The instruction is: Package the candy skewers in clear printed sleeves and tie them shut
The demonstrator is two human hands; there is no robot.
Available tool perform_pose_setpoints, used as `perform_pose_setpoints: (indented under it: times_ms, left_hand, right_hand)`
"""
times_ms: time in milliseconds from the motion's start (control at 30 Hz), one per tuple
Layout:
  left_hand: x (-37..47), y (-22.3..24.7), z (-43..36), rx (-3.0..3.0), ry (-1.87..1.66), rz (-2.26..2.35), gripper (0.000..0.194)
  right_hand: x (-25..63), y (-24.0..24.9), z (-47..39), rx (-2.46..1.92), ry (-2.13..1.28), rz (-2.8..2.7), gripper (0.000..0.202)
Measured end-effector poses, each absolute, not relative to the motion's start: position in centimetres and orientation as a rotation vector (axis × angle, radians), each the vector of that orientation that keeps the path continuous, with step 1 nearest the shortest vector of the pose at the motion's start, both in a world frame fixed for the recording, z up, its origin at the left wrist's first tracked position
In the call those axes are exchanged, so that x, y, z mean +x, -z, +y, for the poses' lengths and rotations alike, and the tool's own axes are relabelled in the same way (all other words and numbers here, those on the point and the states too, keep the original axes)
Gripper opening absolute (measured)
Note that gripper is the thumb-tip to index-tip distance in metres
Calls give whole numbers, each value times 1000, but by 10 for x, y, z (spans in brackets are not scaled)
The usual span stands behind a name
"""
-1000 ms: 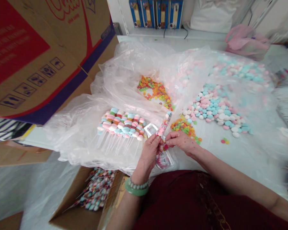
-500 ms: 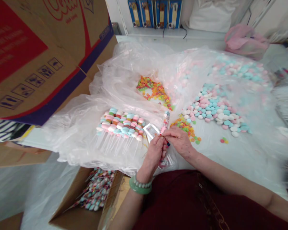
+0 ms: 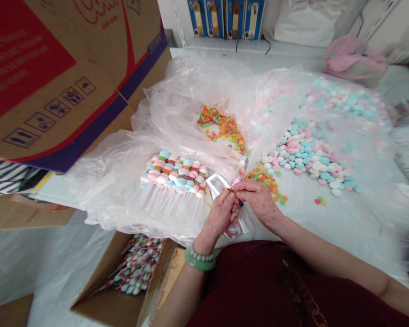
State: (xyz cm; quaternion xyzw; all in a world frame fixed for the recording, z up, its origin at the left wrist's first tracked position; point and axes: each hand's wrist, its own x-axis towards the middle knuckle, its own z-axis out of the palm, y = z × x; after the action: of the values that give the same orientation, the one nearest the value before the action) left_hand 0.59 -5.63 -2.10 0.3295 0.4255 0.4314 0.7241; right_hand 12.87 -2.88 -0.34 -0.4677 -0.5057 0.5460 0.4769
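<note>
Pinched together near the table's front edge, my left hand (image 3: 222,210) and my right hand (image 3: 256,198) both hold a wrapped candy skewer (image 3: 241,169) at the lower end of its wrapper. Its candy end points up and away. A thin gold tie (image 3: 232,191) shows between my fingertips. Left of my hands lies a row of candy skewers (image 3: 177,175) with clear sticks, and a white printed card (image 3: 217,182) is beside them. Ring candies (image 3: 266,181) lie just beyond my right hand. Below my left hand is some clear wrapping, partly hidden.
Pink, blue and white candies (image 3: 303,152) spread over plastic sheeting on the right. More ring candies (image 3: 221,125) lie farther back. A large carton (image 3: 64,77) stands at the left. An open box (image 3: 105,297) of finished skewers sits below the table's edge. A pink bag (image 3: 356,59) is at the back.
The skewer's candy end has tilted to the right, and the gold tie between my fingers shows more clearly. The whole view has shifted slightly.
</note>
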Motion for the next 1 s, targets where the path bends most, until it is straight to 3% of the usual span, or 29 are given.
perform_pose_setpoints:
  times_ms: [367,533,700,767,1000]
  left_hand:
    - [9,38,-55,793,-1020,922,42]
    - [19,37,-54,602,-1136,881,40]
    - [18,26,-48,464,-1173,792,42]
    - [15,23,-46,455,-1155,782,42]
    - [4,25,-49,488,-909,685,46]
  right_hand:
    - [123,2,-23,-1292,-901,-1756,31]
    - [119,-3,-26,-1352,-854,-1806,24]
    - [117,-1,-33,-1284,-1333,-1242,6]
    - [121,-1,-31,-1203,-1517,-1077,8]
    - [147,1,-18,-1069,-1750,-1250,5]
